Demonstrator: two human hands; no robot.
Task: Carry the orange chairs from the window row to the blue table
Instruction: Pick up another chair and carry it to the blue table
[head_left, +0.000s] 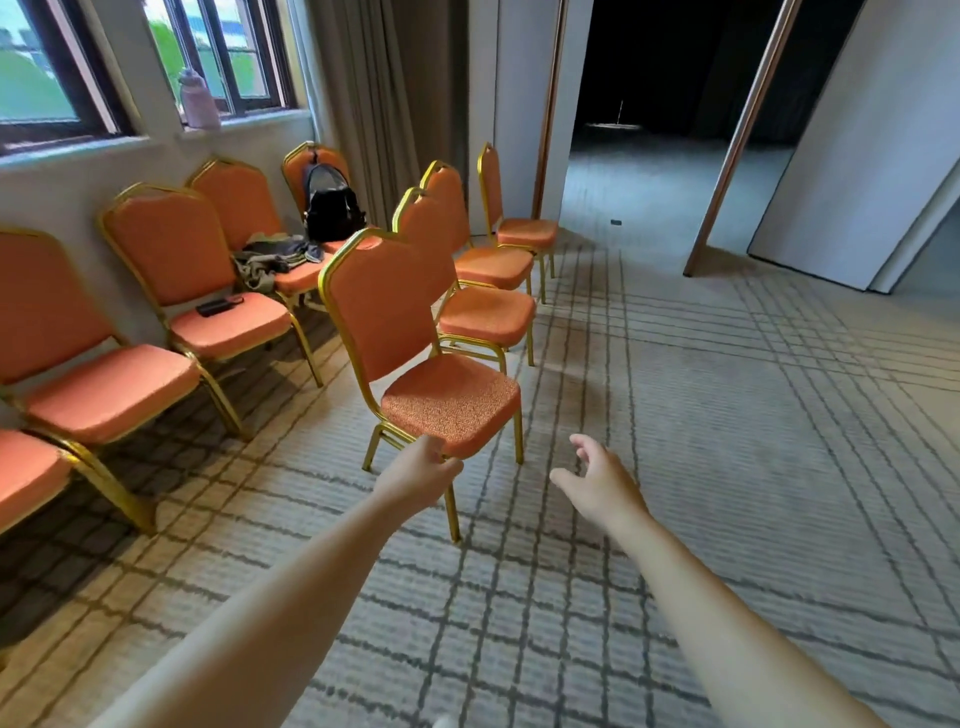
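Beige carpet with grey grid lines (727, 441) spreads across the room. Dark-framed daylit windows (228, 57) line the pale left wall (62, 197), a grey-brown curtain (374, 104) beside them; far off, white partition panels (857, 130) flank a dark doorway (665, 67)

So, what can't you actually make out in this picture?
1. Head view, blue table: nowhere in frame.
2. Head view, dark room past the open doorway: too dim to read.
3. Head view, small black object on a window-row chair seat: too small to identify.
4. Head view, fingertips of the left hand: curled out of sight under the seat of the nearest orange gold-framed chair.
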